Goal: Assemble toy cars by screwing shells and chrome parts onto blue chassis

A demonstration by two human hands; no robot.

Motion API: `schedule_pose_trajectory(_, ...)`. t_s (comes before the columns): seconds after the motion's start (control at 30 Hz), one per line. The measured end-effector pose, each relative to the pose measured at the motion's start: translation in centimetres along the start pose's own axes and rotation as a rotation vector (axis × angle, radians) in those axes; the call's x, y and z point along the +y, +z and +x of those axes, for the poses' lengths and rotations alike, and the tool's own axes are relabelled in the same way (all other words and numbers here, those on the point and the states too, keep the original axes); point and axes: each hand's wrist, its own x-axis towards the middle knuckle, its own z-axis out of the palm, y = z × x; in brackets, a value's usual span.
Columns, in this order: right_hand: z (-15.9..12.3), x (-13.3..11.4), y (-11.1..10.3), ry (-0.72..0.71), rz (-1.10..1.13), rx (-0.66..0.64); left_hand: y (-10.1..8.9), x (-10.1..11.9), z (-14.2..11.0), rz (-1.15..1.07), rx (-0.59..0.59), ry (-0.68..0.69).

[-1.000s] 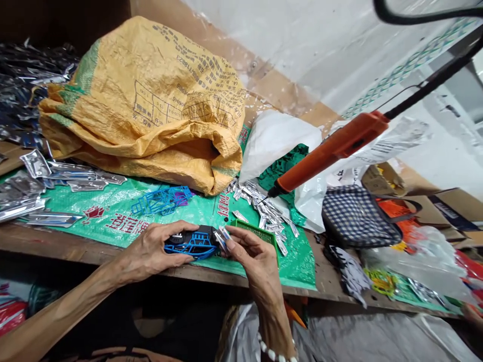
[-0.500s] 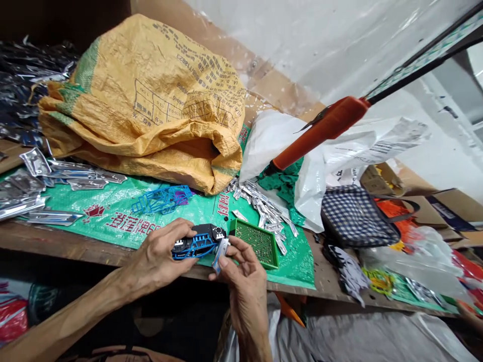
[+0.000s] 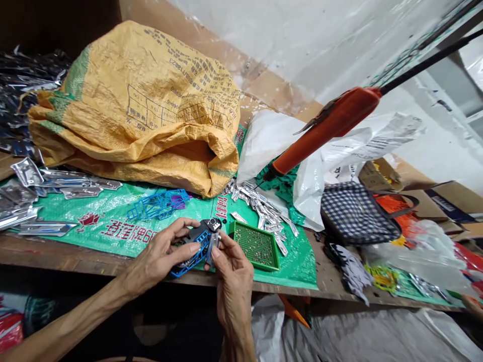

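My left hand (image 3: 160,256) is closed round a black and blue plastic toy car chassis (image 3: 196,245), held tilted over the front edge of the bench. Between the thumb and fingers of my right hand (image 3: 233,266) is a small silvery strip (image 3: 212,247), set against the right end of the chassis; whether it is seated there I cannot tell. Just right of my right hand lies a green tray (image 3: 278,266) holding many tiny metal parts. Behind my left hand, blue plastic frames (image 3: 158,203) rest on the green sheet (image 3: 116,236).
An orange electric screwdriver (image 3: 326,131) hangs above the bench, tip near a heap of silvery strips (image 3: 260,206). A large yellow woven sack (image 3: 151,95) fills the back left. Silvery parts (image 3: 75,183) lie at left. Right stand a checked bag (image 3: 356,213) and cardboard boxes (image 3: 458,206).
My left hand has turned the chassis so that its right end points up and away. My right hand has moved left along with the strip, bringing it against the chassis.
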Motion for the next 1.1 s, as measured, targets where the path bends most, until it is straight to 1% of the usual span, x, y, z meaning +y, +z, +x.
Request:
schedule_pose_trajectory(0.1, -0.1, 0.4, -0.2, -0.033, -0.013, -0.053, -0.1, 0.5, 0.8, -0.080, -0.006, -0.043)
schedule_pose_trajectory(0.2, -0.4, 0.8, 0.1, -0.046, 0.012, -0.070, 0.0, 0.8, 1.2, -0.191, 0.028, -0.083)
schedule_pose_trajectory(0.33, -0.7, 1.1, 0.3, -0.044, 0.055, -0.035, -0.2, 0.9, 1.0, -0.456, 0.127, -0.184)
schedule_pose_trajectory(0.43, -0.8, 1.1, 0.1, -0.047, 0.062, -0.003, -0.3, 0.9, 0.6, -0.616, 0.149, -0.214)
schedule_pose_trajectory(0.57, -0.8, 0.9, -0.2, -0.031, 0.076, 0.042, -0.2, 0.7, 0.5, -0.721, 0.181, -0.216)
schedule_pose_trajectory(0.67, -0.8, 0.8, 0.1, -0.030, 0.079, 0.072, -0.1, 0.5, 0.5, -0.758, 0.167, -0.196)
schedule_pose_trajectory(0.77, -1.1, 0.8, 0.3, -0.032, 0.064, 0.055, -0.2, 0.2, 0.4, -0.800, 0.145, -0.173)
schedule_pose_trajectory(0.87, -1.3, 1.0, 0.3, -0.051, -0.005, 0.043, -0.5, 0.0, 0.3, -0.845, 0.141, -0.147)
schedule_pose_trajectory(0.93, -1.4, 1.2, 0.1, -0.089, -0.085, 0.052, -0.7, -0.1, 0.3, -0.868, 0.141, -0.140)
schedule_pose_trajectory(1.0, -1.5, 1.2, 0.0, -0.160, -0.196, 0.062, -0.8, -0.2, 0.4, -0.889, 0.146, -0.140)
schedule_pose_trajectory(1.1, -1.6, 1.0, 0.0, -0.351, -0.407, 0.045, -0.8, -0.2, 0.5, -0.911, 0.167, -0.137)
